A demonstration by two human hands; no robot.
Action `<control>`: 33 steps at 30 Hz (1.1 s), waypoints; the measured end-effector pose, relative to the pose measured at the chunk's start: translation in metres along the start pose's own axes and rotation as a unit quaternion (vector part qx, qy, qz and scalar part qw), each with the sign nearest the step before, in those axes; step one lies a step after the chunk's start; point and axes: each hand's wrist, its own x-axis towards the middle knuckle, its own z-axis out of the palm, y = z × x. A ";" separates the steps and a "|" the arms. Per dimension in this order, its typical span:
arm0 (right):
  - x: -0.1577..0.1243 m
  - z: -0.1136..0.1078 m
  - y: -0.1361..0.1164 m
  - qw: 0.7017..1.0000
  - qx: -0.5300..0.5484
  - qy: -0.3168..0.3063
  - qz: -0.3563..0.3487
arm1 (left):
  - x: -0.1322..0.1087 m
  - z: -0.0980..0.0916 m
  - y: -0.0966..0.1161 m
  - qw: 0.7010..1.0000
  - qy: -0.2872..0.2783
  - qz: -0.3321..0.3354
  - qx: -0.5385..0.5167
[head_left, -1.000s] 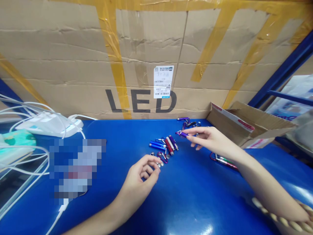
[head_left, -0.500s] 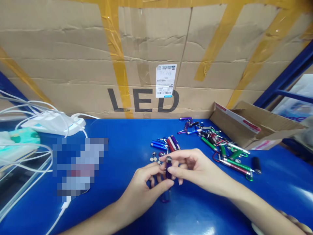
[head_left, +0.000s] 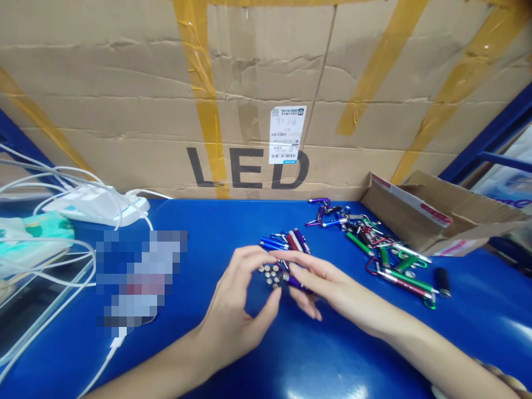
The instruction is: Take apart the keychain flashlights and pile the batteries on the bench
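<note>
My right hand (head_left: pixel 332 281) grips a small purple flashlight (head_left: pixel 296 282) between thumb and fingers, the tube tilted with one end toward the left. Several silver button cells (head_left: pixel 271 274) lie on the blue tabletop just past that end. My left hand (head_left: pixel 235 302) curves around their left side, thumb and fingers apart, with nothing visible in its grasp. Its fingertips come close to those of my right hand; whether they touch I cannot tell. Just beyond the hands lie blue flashlights (head_left: pixel 272 243), a red flashlight (head_left: pixel 293 241) and a dark purple flashlight (head_left: pixel 301 240).
To the right lies a pile of keychain flashlights with green ones (head_left: pixel 359 244), plus a black cylinder (head_left: pixel 441 281). An open cardboard box (head_left: pixel 409 205) stands behind them. At left are a white power strip (head_left: pixel 93 206), cables and a blurred-out object (head_left: pixel 143 282). A large carton (head_left: pixel 137 127) closes off the back.
My left hand has let go of the purple flashlight and opened to the left. The flashlight has gone from upright to tilted in my right hand. More button cells now show between the hands.
</note>
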 end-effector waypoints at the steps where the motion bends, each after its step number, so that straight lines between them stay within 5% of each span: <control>1: 0.000 0.002 0.002 1.000 0.000 -0.016 0.022 | -0.001 0.000 0.000 0.999 -0.046 0.016 0.020; 3: 0.000 0.006 0.004 0.998 0.004 -0.036 0.053 | -0.003 0.001 -0.001 0.989 -0.146 0.008 0.024; 5: -0.001 0.008 0.004 0.996 0.006 -0.045 0.076 | -0.004 0.003 -0.003 0.986 -0.167 -0.017 0.018; 10: -0.004 0.008 -0.004 0.993 -0.005 -0.039 0.110 | -0.001 0.006 -0.006 0.992 -0.107 -0.040 -0.047; 14: -0.005 -0.008 -0.014 0.990 -0.138 -0.014 0.030 | 0.005 0.000 -0.001 0.992 0.007 -0.103 -0.075; 18: -0.003 -0.024 -0.019 0.971 -0.213 0.092 -0.061 | 0.011 -0.006 0.000 0.980 0.093 -0.157 -0.076; 21: -0.001 -0.025 -0.017 0.961 -0.214 0.144 -0.098 | 0.012 -0.005 -0.003 0.977 0.090 -0.167 -0.098; 33: -0.006 -0.025 -0.019 0.957 -0.203 0.119 -0.167 | 0.010 -0.004 -0.001 0.969 0.109 -0.167 -0.147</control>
